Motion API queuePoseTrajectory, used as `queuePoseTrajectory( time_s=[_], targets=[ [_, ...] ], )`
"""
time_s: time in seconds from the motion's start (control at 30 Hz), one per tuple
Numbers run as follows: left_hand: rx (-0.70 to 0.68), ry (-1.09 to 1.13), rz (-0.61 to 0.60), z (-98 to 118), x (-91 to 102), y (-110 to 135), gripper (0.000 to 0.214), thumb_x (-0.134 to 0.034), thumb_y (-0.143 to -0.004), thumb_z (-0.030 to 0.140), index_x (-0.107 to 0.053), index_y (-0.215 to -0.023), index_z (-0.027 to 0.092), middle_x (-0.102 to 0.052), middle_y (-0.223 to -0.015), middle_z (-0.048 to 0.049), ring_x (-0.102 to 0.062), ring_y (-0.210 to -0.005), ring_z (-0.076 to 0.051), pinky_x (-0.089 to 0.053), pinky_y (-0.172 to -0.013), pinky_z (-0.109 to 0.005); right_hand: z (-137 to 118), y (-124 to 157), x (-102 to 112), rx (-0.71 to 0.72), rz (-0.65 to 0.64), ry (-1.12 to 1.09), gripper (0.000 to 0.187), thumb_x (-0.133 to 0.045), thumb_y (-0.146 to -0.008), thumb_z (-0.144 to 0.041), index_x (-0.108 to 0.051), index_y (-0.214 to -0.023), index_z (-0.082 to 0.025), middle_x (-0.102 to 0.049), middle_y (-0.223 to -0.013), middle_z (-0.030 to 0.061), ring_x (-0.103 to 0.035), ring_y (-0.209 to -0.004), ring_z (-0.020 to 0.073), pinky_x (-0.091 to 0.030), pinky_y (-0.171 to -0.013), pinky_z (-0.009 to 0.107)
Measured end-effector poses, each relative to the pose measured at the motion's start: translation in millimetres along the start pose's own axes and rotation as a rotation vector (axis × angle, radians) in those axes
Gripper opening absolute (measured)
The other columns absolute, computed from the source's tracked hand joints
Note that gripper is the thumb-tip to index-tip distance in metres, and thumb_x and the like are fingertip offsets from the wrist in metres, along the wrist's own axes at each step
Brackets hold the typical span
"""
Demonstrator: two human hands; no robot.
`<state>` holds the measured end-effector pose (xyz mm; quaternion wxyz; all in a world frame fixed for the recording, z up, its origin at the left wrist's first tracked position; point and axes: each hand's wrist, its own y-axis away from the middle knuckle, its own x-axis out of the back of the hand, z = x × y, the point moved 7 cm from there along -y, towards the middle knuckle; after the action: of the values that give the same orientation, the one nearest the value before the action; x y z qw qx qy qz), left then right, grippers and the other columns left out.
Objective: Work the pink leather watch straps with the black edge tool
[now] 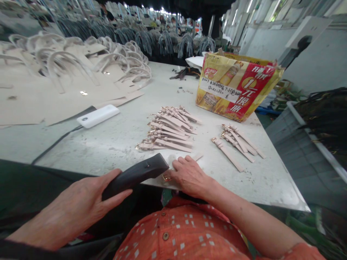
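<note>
My left hand (89, 202) is wrapped round a black hand-held tool (138, 174) shaped like a hair clipper. The tool's blunt front end points right, close to the fingers of my right hand (191, 177). Those fingers are closed on a pale buckled strap at the table's near edge; its gold buckle (167, 177) shows below them and a strap end (198, 157) sticks out beyond. Just past my hands lies a pile of similar pale straps (173, 126) with gold buckles. A smaller group of straps (238, 141) rests to the right.
A white power bank (98, 116) with a black cable lies at the left of the pale table (121, 139). Behind it are stacked beige bag pieces (78, 72) with looped handles. A yellow and red carton (235, 86) stands back right, and a grey bin (306, 144) beyond the edge.
</note>
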<state>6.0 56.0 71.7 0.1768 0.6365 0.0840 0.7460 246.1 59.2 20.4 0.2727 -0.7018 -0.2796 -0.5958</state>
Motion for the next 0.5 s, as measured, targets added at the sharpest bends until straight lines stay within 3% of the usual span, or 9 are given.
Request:
queuePoseTrajectory(
  time_s=[0.13,0.23,0.37,0.5],
  targets=[
    [-0.013,-0.033,-0.036,4,-6.1,2,0.039,-0.049,-0.099,0.054,-0.071,-0.106,0.024,-0.084,-0.084,-0.0079,-0.083,-0.087,-0.035,-0.052,-0.076,-0.037,8,12,-15,-0.056,0.07,-0.087,0.04,-0.069,-0.105,-0.017,-0.069,-0.145,-0.017,-0.075,-0.119,0.0153,-0.061,-0.106,0.0301,-0.053,-0.088,0.041],
    [-0.029,-0.044,-0.04,12,-8.8,2,0.041,-0.046,-0.101,0.052,-0.074,-0.108,0.023,-0.086,-0.09,-0.011,-0.083,-0.092,-0.038,-0.055,-0.08,-0.041,18,24,-22,-0.057,0.198,-0.23,0.048,-0.064,-0.103,-0.007,-0.065,-0.15,-0.016,-0.077,-0.128,0.0161,-0.064,-0.111,0.0294,-0.058,-0.095,0.042],
    [-0.057,-0.071,-0.071,19,-16.5,-1,0.048,-0.048,-0.096,0.056,-0.077,-0.116,0.025,-0.088,-0.099,-0.0116,-0.085,-0.095,-0.038,-0.059,-0.083,-0.043,35,38,-20,-0.106,0.371,-0.428,0.039,-0.068,-0.099,-0.008,-0.074,-0.136,-0.021,-0.077,-0.13,0.014,-0.07,-0.12,0.0286,-0.06,-0.104,0.044],
    [-0.085,-0.065,-0.088,17,-24.3,-3,0.046,-0.048,-0.095,0.058,-0.079,-0.113,0.029,-0.089,-0.1,-0.011,-0.085,-0.095,-0.037,-0.059,-0.082,-0.043,41,40,-13,-0.128,0.291,-0.547,0.025,-0.078,-0.092,-0.009,-0.081,-0.114,-0.02,-0.078,-0.125,0.0131,-0.072,-0.119,0.0283,-0.06,-0.104,0.042]
  ],
)
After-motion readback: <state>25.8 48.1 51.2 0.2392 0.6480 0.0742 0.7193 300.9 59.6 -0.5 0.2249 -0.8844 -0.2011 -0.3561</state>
